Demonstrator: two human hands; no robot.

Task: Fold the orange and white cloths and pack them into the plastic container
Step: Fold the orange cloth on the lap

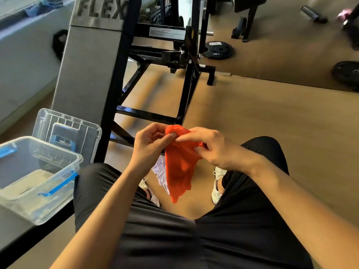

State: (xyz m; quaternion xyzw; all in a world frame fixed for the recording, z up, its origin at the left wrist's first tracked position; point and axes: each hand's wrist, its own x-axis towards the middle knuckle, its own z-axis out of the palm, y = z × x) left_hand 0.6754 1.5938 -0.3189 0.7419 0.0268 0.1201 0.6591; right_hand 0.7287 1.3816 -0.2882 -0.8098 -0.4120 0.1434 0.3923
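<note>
seated person, head view looking down over black shorts and both forearms. both hands raised above the knees, close together, working the orange cloth [179, 166].

left hand [150, 143]: fingers curled, thumb and forefinger pinched on the bunched top edge of the orange cloth. closed around the fabric, not a flat palm.

right hand [210, 146]: fingers bent inward, fingertips pressing into the same gathered top edge just beside the left hand's pinch; lower fingers hooked over the cloth's right side. also closed on the fabric.

orange cloth hangs from the two grips in a loose, crumpled drape, tapering to a point between the legs, clear of the floor as far as i can tell.

white cloth [160, 172]: partly hidden behind the orange one, showing at its left edge, hanging below the left hand. what supports it is hidden.

plastic container [38, 179]: clear tub with blue clips, open, sitting on the bench [11, 226] at the person's left, well apart from the hands. no cloth visible inside. its clear lid [68, 131] stands tilted just behind it.

black metal frame [151, 78] of gym equipment ahead; weight plates [218, 50] lie on the brown floor beyond. white shoes [218, 183] below.
</note>
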